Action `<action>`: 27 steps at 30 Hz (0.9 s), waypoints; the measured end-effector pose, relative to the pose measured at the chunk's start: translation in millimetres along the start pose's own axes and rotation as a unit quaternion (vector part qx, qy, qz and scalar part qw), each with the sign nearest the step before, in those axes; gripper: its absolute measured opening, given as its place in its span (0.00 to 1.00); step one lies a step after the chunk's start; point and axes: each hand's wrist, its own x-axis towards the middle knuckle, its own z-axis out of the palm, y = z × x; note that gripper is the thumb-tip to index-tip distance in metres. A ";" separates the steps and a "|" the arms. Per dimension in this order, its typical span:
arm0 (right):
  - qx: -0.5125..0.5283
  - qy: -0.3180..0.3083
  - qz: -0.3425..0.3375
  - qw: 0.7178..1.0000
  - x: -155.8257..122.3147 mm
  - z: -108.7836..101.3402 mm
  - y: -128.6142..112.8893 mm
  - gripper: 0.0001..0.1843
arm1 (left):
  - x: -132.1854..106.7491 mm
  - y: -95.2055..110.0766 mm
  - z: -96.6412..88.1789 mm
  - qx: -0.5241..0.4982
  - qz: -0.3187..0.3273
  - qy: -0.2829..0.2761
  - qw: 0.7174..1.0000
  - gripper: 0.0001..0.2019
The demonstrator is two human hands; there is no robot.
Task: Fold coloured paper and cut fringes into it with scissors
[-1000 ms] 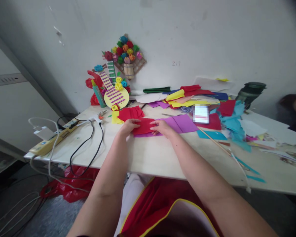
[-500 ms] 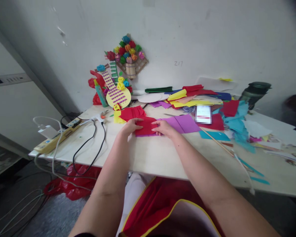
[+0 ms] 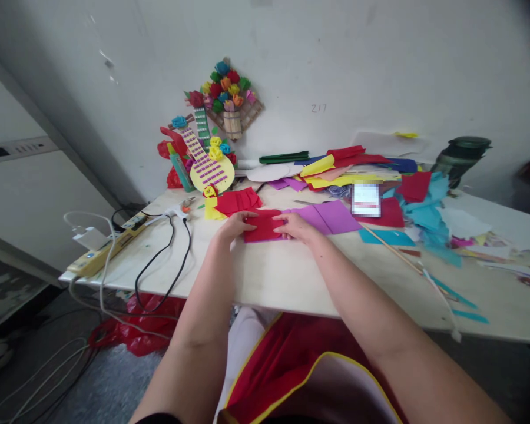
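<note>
A folded red crepe paper piece (image 3: 261, 228) lies over a longer purple crepe paper strip (image 3: 335, 218) on the table. My left hand (image 3: 239, 225) rests at the red piece's left end, thumb and fingers apart on its surface. At the opposite end, my right hand (image 3: 294, 225) lies over the red piece and the purple strip, its fingers slightly bent and spread. Purple shows along the red piece's near edge. Just behind my left hand is another red paper piece (image 3: 238, 201), beside a yellow piece (image 3: 212, 209).
Scissors (image 3: 307, 203) and a phone (image 3: 365, 199) lie to the right, near stacked coloured papers (image 3: 348, 171). A wooden stick (image 3: 391, 247) crosses the right side. At left are a glue gun (image 3: 176, 211), a power strip (image 3: 110, 247) and a guitar-shaped craft (image 3: 212, 175). A bottle (image 3: 461, 159) stands far right.
The camera view has tilted and shifted slightly. Both hands stay on the red crepe paper, and its near edge now looks straighter, with less purple showing below it.
</note>
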 end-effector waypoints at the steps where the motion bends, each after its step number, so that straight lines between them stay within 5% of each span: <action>1: -0.001 -0.001 0.000 1.000 -0.2 0.0 -0.1 0.27 | 0.9 -1.2 -0.6 -0.003 0.002 0.002 1.000 0.23; 19: -0.057 -0.006 -0.003 0.998 -2.7 1.5 -4.7 0.29 | -0.7 4.4 1.9 0.106 0.038 0.046 0.993 0.21; 27: -0.073 -0.001 0.001 0.997 -5.3 2.4 -9.4 0.30 | -6.9 18.6 11.6 0.177 0.006 0.093 0.980 0.19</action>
